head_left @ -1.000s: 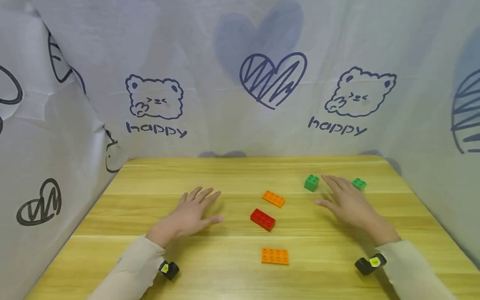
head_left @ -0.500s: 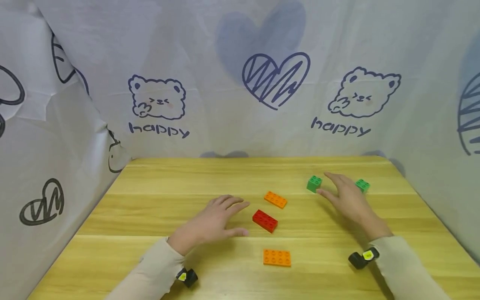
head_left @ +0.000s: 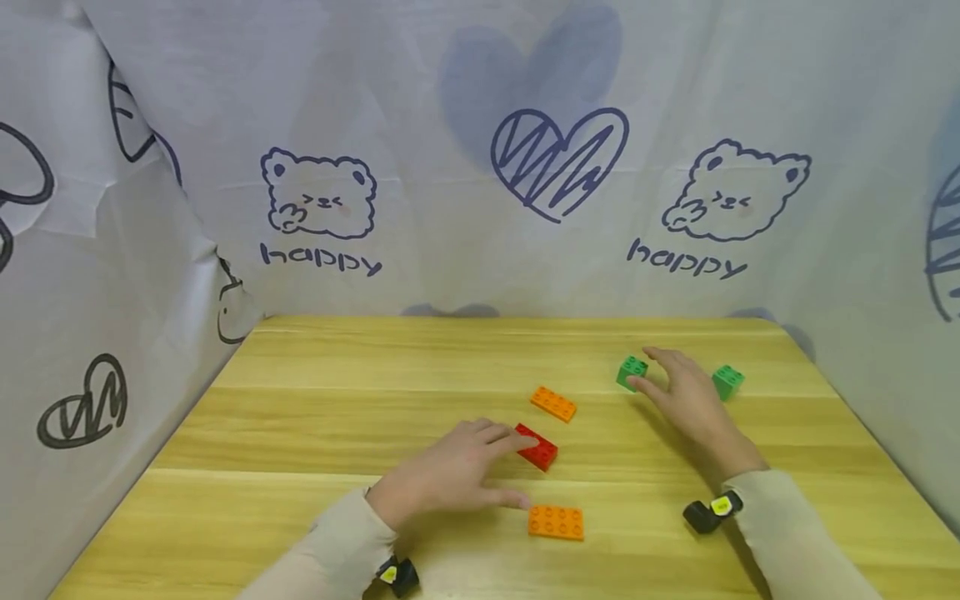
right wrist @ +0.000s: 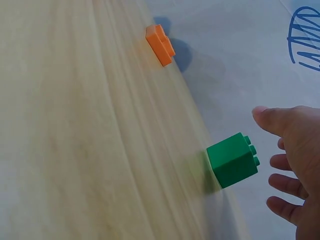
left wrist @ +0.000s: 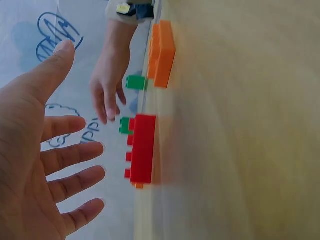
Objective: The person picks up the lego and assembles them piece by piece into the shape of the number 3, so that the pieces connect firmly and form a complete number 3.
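My left hand (head_left: 457,468) hovers just left of the red building brick (head_left: 538,450), fingers extended and slightly spread, holding nothing. Its index finger overlaps the brick in the head view, while the left wrist view shows the red brick (left wrist: 143,150) apart from the fingers. By the left thumb lies the nearer orange brick (head_left: 556,523). My right hand (head_left: 690,398) is beside a green brick (head_left: 632,372), thumb and fingers apart. In the right wrist view that green brick (right wrist: 233,160) stands free of the thumb and fingers.
A second green brick (head_left: 728,382) stands right of the right hand. Another orange brick (head_left: 553,403) lies flat behind the red one. The wooden table (head_left: 300,433) ends at a white printed cloth (head_left: 450,217) at the back and sides.
My left hand has moved right and toward the near side, reaching the red brick and the nearer orange brick. My right hand has shifted slightly left, closer to the green brick.
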### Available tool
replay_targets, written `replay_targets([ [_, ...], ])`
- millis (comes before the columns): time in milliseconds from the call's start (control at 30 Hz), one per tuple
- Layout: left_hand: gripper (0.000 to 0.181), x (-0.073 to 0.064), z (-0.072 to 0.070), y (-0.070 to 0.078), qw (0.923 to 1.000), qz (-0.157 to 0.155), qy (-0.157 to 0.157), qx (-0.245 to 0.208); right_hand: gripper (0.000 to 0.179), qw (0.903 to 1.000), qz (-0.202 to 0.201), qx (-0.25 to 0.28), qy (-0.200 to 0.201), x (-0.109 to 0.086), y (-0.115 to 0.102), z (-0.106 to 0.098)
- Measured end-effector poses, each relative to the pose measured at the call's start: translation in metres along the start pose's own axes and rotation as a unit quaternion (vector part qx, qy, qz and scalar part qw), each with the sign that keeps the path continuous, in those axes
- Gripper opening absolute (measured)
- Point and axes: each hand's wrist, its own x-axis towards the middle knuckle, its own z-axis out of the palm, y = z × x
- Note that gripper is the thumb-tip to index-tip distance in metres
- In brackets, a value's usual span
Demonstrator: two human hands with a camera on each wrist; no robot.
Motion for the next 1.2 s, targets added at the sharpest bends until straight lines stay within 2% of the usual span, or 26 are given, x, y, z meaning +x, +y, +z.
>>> replay_targets([
  [167, 0.080, 0.002, 0.007, 0.008, 0.9997, 0.024, -0.008, 0.004, 0.070, 1.0000, 0.007, -0.001, -0.006, 0.004, -0.001, 0.003],
  [333, 0.074, 0.004, 0.014, 0.015, 0.9987, 0.050, 0.002, 0.010, 0.069, 0.9999, 0.009, -0.004, -0.010, 0.008, 0.001, 0.007],
  [667, 0.063, 0.009, 0.026, 0.029, 0.9963, 0.077, 0.009, 0.035, 0.062, 0.9996, 0.022, 0.003, -0.014, 0.009, 0.006, 0.014],
  [900, 0.057, 0.011, 0.032, 0.029, 0.9959, 0.089, 0.000, 0.018, 0.054, 0.9999, 0.010, -0.006, 0.011, 0.008, 0.009, 0.017],
  [1200, 0.043, 0.011, 0.036, 0.023, 0.9937, 0.108, 0.014, 0.025, 0.051, 0.9998, 0.017, -0.004, 0.012, 0.012, 0.006, 0.021],
])
